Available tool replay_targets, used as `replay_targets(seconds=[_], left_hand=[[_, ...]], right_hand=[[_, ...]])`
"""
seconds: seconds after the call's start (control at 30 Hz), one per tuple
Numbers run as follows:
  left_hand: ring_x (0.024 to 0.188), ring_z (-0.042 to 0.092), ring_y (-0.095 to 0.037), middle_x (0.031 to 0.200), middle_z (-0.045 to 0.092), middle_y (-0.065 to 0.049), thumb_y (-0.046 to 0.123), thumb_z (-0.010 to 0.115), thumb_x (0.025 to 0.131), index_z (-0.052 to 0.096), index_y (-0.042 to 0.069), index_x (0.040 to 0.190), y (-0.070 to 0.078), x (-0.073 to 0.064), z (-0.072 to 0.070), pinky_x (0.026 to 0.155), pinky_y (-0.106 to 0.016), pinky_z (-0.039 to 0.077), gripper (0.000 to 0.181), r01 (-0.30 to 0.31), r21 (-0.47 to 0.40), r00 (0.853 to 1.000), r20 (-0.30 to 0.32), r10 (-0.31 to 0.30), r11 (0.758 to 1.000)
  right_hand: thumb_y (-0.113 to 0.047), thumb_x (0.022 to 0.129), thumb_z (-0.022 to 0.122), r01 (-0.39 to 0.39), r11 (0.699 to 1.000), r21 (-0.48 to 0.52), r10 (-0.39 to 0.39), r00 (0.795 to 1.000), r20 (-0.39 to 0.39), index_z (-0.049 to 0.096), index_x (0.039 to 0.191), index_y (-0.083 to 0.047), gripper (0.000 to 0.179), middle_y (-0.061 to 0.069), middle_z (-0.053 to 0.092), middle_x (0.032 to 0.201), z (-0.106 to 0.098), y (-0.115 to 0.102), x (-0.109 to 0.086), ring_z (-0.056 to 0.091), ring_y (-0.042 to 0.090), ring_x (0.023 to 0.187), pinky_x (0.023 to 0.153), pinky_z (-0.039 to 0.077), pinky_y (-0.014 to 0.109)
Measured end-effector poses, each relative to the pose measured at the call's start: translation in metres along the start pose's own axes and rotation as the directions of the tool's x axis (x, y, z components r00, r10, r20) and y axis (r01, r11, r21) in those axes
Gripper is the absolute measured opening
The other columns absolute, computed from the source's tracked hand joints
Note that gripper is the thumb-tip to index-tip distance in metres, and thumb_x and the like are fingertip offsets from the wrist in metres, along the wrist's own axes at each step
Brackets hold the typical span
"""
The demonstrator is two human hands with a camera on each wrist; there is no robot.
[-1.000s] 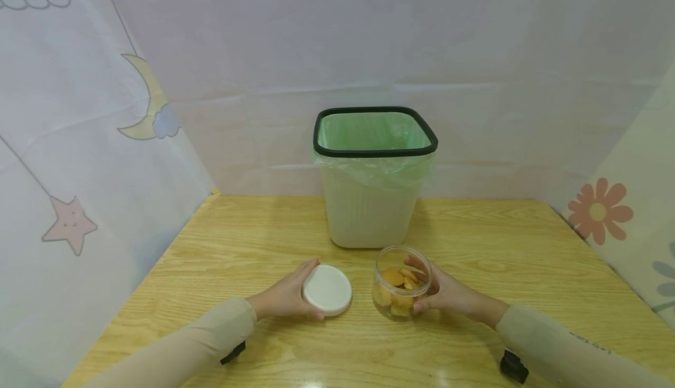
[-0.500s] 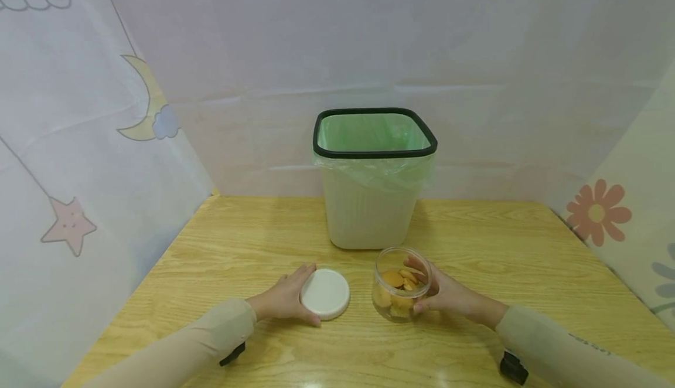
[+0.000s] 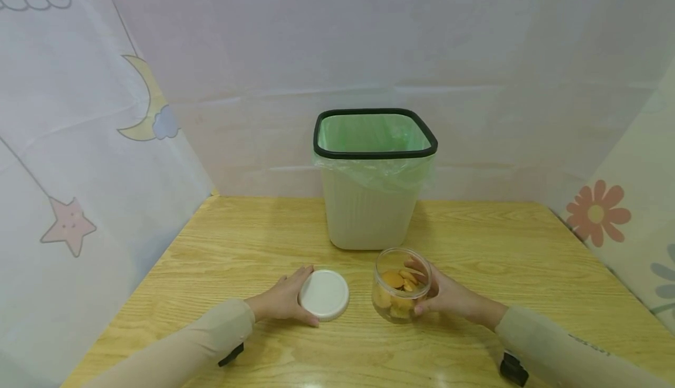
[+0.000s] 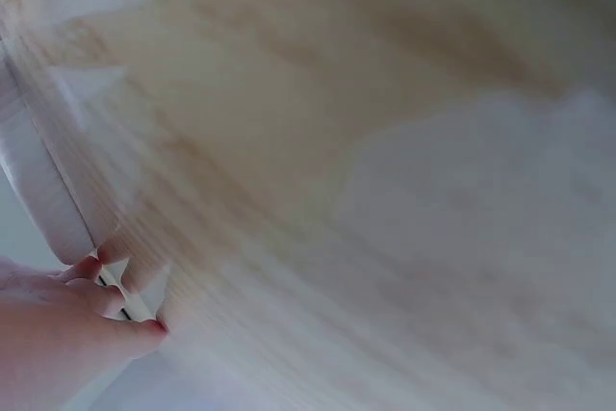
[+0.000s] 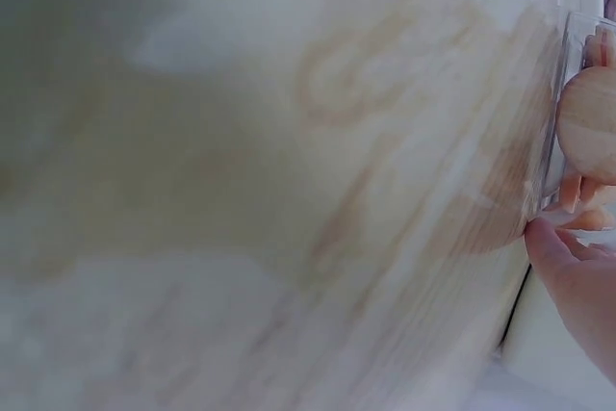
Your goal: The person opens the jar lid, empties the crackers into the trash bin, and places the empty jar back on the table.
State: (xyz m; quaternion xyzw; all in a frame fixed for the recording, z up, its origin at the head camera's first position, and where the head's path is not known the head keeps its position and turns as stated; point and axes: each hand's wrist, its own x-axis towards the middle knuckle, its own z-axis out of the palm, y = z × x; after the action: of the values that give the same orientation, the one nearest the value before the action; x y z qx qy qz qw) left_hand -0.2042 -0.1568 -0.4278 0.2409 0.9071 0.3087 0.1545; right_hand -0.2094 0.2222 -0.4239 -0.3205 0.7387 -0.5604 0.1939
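Note:
My left hand [image 3: 282, 299] holds a round white lid [image 3: 324, 295] by its left side, thumb at the near edge and fingers at the far edge. The lid lies flat, on or very close to the table. To its right stands a clear jar [image 3: 402, 306] without a cover, partly filled with round orange-brown biscuits [image 3: 392, 279]. My right hand [image 3: 448, 294] grips this jar from the right, the thumb in front and the fingers behind, seen through the clear wall. In the right wrist view the thumb [image 5: 551, 247] touches the jar's side.
A white bin [image 3: 371, 206] with a black rim and a green liner bag stands behind the jar and lid. Wood-grain table [image 3: 253, 230] surface spreads around them. Printed cloth [image 3: 337, 36] hangs at the back and both sides.
The lid has come slightly down and to the left, together with my left hand. My right hand and the jar have stayed almost where they were.

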Motion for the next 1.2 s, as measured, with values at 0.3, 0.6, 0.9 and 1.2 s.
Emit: replay_targets(seconds=[0.3,0.6,0.9,1.2], left_hand=[[0.143,0.016,-0.043,0.155,0.019,-0.029,0.036,0.086,0.073,0.014,-0.010,0.150,0.000,-0.003,-0.004,0.111,-0.064,0.011,0.115,-0.008,-0.033,1.000,0.012,0.008,0.999],[0.139,0.023,-0.047,0.154,0.020,-0.030,0.036,0.085,0.075,0.014,-0.010,0.151,0.001,-0.003,-0.009,0.109,-0.061,0.024,0.114,-0.017,-0.058,1.000,0.017,0.018,0.998],[0.141,0.019,-0.046,0.155,0.020,-0.027,0.032,0.080,0.081,0.017,-0.006,0.151,0.003,-0.004,-0.016,0.110,-0.061,0.021,0.102,0.007,-0.133,1.000,-0.016,-0.009,0.991],[0.142,0.019,-0.042,0.156,0.023,-0.022,0.033,0.072,0.089,0.017,-0.003,0.153,0.013,-0.002,-0.032,0.111,-0.060,0.020,0.092,0.018,-0.171,0.995,-0.093,-0.034,0.985]], right_hand=[[-0.023,0.081,0.081,0.018,1.000,-0.014,-0.018,1.000,-0.003,-0.016,0.149,0.005,0.121,0.040,-0.004,0.151,0.000,0.005,0.005,0.000,0.063,0.133,0.101,0.012,0.075],[-0.025,0.081,0.081,0.062,0.998,0.023,-0.062,0.998,-0.022,-0.029,0.143,0.006,0.130,0.038,-0.006,0.152,0.002,0.011,0.007,0.001,0.062,0.134,0.100,0.014,0.075],[-0.018,0.082,0.080,0.091,0.995,0.038,-0.090,0.995,-0.031,-0.021,0.149,0.001,0.122,0.037,-0.004,0.152,0.004,0.014,0.007,0.000,0.063,0.133,0.102,0.018,0.071],[-0.008,0.082,0.078,0.110,0.993,0.039,-0.106,0.991,-0.077,0.002,0.152,0.002,0.104,0.039,0.004,0.150,0.007,0.012,0.007,0.006,0.067,0.130,0.094,0.046,0.026]])
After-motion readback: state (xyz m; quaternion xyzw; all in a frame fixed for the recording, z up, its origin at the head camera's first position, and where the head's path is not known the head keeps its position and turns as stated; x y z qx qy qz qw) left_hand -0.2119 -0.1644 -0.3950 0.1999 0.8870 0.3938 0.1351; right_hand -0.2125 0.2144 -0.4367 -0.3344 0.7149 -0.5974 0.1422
